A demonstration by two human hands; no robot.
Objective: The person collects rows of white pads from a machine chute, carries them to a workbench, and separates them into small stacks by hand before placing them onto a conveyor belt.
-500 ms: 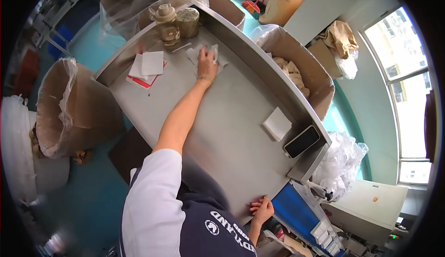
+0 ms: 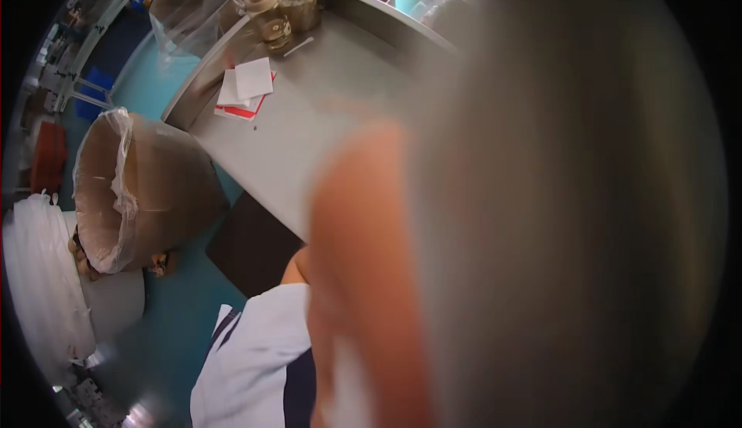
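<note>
Blurred bare skin of a raised arm or hand (image 2: 363, 242), seemingly my left, rises very close in front of the view. Just behind it show my white left sleeve (image 2: 251, 343) and a bit of sharper skin. Its fingers cannot be made out, nor whether they hold anything. A large grey-brown blur (image 2: 564, 196) covers the right half of the view. My right hand is not visible. Nearest on the grey metal table (image 2: 270, 161) lie white square sheets (image 2: 253, 79) over a red-edged piece (image 2: 267, 106).
A drink bottle (image 2: 268, 17) and a round jar-like container (image 2: 300, 7) stand in the table's far corner, near a thin white stick (image 2: 299, 46). A plastic-lined carton (image 2: 166, 188) stands left of the table. A dark brown panel (image 2: 251, 242) sits by the near edge.
My left arm has come back from the table, where its hand was on crumpled white tissue. That tissue no longer shows. The view has shifted, and a blur now hides the right side.
</note>
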